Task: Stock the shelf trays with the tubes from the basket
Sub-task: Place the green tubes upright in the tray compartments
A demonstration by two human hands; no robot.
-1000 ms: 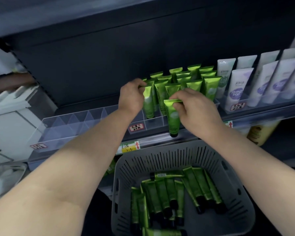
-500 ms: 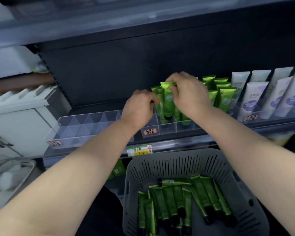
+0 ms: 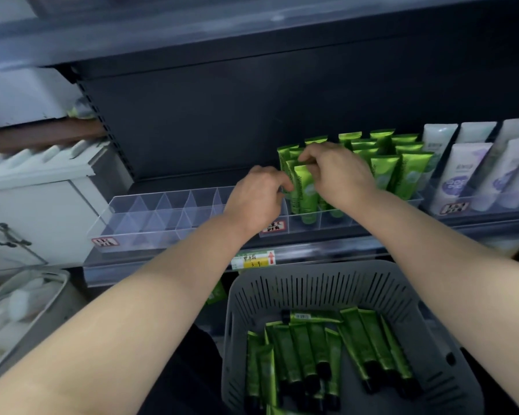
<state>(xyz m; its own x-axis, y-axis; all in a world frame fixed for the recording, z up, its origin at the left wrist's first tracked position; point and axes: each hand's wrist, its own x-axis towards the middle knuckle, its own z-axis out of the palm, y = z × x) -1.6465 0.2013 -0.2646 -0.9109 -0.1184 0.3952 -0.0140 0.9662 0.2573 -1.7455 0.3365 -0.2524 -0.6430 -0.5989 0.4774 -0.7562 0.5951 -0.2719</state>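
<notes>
Right fingers: I'm watching the fingers (image 3: 309,159) of the right hand (image 3: 339,175) pinching the flat crimped top of the held tube (image 3: 304,187), closed on it.
Left fingers: the left hand (image 3: 256,199) is curling its fingers (image 3: 283,184) against the tube's left flank; I can't tell whether they're gripping or only steadying.
Key relation: the tube is hanging straight below the right fingers, long axis near vertical, cap end going down into the front-left cell of the shelf tray (image 3: 336,227).
Nearer hand: I'm judging the right hand to be doing the seating, since it is sitting directly over the cell; the left is only flanking.
Next move: I'm expecting a short push down along the tube's axis, then a release.
Tube feel: glossy green laminate, soft-walled, flat at the crimp and round towards the dark cap; probably buckling if pressed off-axis.
Behind and right of the fingers: stocked tubes (image 3: 384,163) are standing in rows, crimps up.
Left of the fingers: an empty tray (image 3: 162,232), clear rigid plastic with thin dividers.
Far right: white tubes (image 3: 462,175) are leaning in their own tray.
Below the wrists: the grey slotted basket (image 3: 312,290) is holding the basket tubes (image 3: 300,348), lying flat, caps towards me.
</notes>
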